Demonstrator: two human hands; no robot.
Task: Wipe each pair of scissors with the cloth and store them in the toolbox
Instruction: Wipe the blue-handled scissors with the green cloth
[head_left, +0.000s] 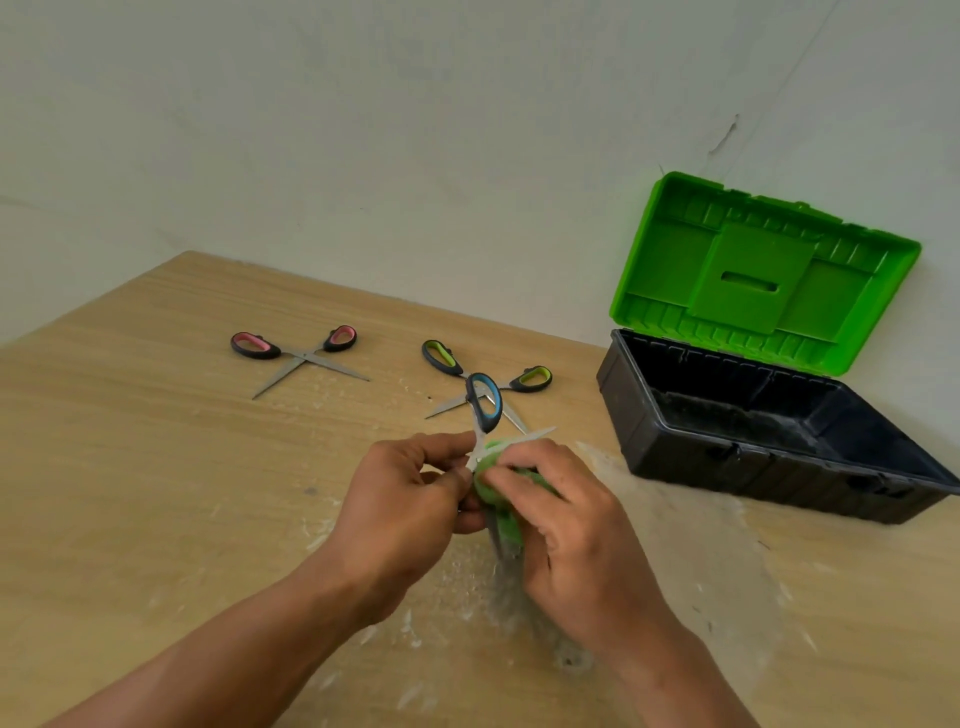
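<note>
The two bare forearms came in from the bottom edge and met over the middle of the tabletop (156, 441). The left hand (410, 499) was turned palm-inward, its fingers (441, 447) curled and pinched together on the shank of the blue-handled scissors (484, 402), just below the one handle loop that stood upright above both hands. The right hand (571, 525) faced it, knuckles up, its fingers (519, 457) bent and clamped round a bunched green cloth (498, 499) pressed against the scissors' metal. A pale blade tip poked out to the right above the right hand's knuckles. The rest of the scissors was hidden between the hands and the cloth. The hands touched each other at the cloth.

Farther back, the green-handled scissors (441, 357) lay open on the tabletop, partly behind the blue loop. The pink-handled scissors (298, 358) lay open as well, well apart to the left. At the right stood the black toolbox (779, 441), its green lid (753, 275) raised back against the wall (415, 130). Whitish scuffs marked the wood beneath the hands.
</note>
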